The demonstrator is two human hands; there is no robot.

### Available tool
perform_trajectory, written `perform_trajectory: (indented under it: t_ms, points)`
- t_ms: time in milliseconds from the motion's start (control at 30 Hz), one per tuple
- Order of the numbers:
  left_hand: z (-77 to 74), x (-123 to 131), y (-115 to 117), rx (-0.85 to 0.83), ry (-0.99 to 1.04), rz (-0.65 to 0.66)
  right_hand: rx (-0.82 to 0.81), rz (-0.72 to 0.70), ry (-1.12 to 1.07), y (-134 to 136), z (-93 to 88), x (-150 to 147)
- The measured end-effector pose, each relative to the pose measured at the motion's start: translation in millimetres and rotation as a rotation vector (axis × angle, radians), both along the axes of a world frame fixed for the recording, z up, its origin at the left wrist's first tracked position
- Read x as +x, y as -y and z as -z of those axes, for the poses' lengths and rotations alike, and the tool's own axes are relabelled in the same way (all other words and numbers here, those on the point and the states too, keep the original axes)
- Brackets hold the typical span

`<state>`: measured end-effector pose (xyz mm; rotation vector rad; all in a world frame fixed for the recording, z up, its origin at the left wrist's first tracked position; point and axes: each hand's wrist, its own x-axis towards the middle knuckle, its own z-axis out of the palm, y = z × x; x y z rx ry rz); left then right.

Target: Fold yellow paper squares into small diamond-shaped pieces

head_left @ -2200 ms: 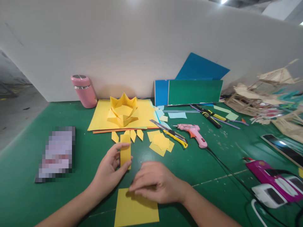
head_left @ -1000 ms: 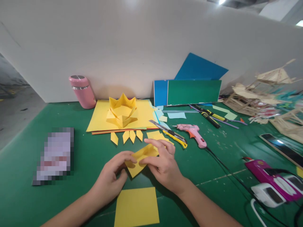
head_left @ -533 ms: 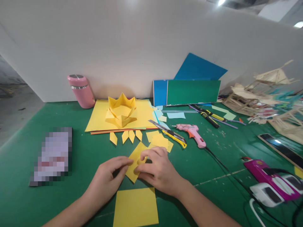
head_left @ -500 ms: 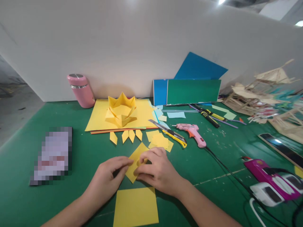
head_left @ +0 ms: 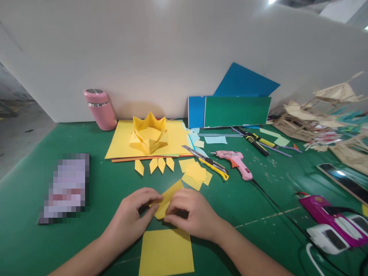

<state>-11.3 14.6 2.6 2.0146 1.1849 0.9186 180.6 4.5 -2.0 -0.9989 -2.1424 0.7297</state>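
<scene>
Both hands meet low in the middle of the green mat (head_left: 258, 199) over a small yellow paper piece (head_left: 168, 197) that lies folded on a slant. My left hand (head_left: 133, 218) pinches its left edge with curled fingers. My right hand (head_left: 191, 216) presses and grips its right side, fingers bent over it. A flat yellow square sheet (head_left: 166, 253) lies just below the hands. Several small yellow folded petals (head_left: 155, 165) and a heap of yellow squares (head_left: 195, 173) lie just beyond.
A yellow folded paper crown (head_left: 149, 134) sits on yellow sheets (head_left: 120, 143) at the back. A pink bottle (head_left: 99, 109), a yellow utility knife (head_left: 209, 163), a pink glue gun (head_left: 235, 163), blue and green cards (head_left: 235, 111), wooden stick models (head_left: 322, 115) and a purple device (head_left: 330, 214) surround them.
The left hand held a folded strip while the right lay on the square sheet; both then took one piece, opened it to a diamond, and have now folded it narrower, lower on the mat.
</scene>
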Motion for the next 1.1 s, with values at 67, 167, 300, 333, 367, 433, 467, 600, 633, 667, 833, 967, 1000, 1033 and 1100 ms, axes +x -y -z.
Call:
perform_trajectory:
  t_ms: [67, 167, 300, 333, 367, 433, 467, 600, 633, 667, 833, 967, 1000, 1033, 1100]
  points:
    - [-0.9, 0.3, 0.3, 0.007, -0.006, 0.002, -0.002, 0.014, 0.025, 0.1, 0.3, -0.4]
    - [-1.8, 0.0, 1.1, 0.016, -0.037, 0.0, 0.004, 0.023, 0.07, -0.2, 2.0, -0.6]
    - [0.2, -0.5, 2.9, 0.04, -0.09, 0.028, 0.009, 0.042, 0.092, -0.7, 4.0, -0.8]
    - [1.2, -0.5, 3.3, 0.053, -0.101, 0.034, 0.008, 0.049, 0.092, -0.8, 4.4, -1.0]
    - [2.2, -0.3, 3.5, 0.068, -0.109, 0.038, 0.007, 0.055, 0.093, -0.8, 4.8, -1.3]
    - [3.6, 0.0, 3.6, 0.091, -0.131, 0.045, 0.002, 0.068, 0.089, -0.8, 5.7, -2.1]
    - [3.7, 0.3, 3.5, 0.096, -0.145, 0.051, -0.002, 0.073, 0.086, -0.7, 6.1, -2.7]
    - [2.1, 0.9, 2.5, 0.107, -0.199, 0.079, -0.015, 0.082, 0.083, -0.4, 6.5, -3.6]
    - [1.9, 0.8, 2.4, 0.113, -0.204, 0.083, -0.012, 0.073, 0.082, -0.6, 6.6, -3.2]
    - [2.1, 0.7, 2.4, 0.121, -0.207, 0.087, -0.001, 0.059, 0.081, -0.8, 6.8, -2.4]
    - [4.5, -0.5, 2.9, 0.177, -0.206, 0.074, 0.147, -0.04, 0.124, -2.8, 10.6, 5.2]
    - [3.7, 0.3, 2.5, 0.195, -0.208, 0.078, 0.218, -0.081, 0.171, -4.1, 12.0, 10.7]
    - [3.2, 0.5, 2.5, 0.196, -0.205, 0.077, 0.231, -0.091, 0.187, -4.3, 11.6, 11.7]
    - [2.7, 0.7, 2.5, 0.195, -0.202, 0.079, 0.242, -0.101, 0.207, -4.4, 11.0, 12.4]
    - [1.8, 0.5, 2.6, 0.189, -0.201, 0.085, 0.256, -0.114, 0.249, -4.6, 9.6, 13.3]
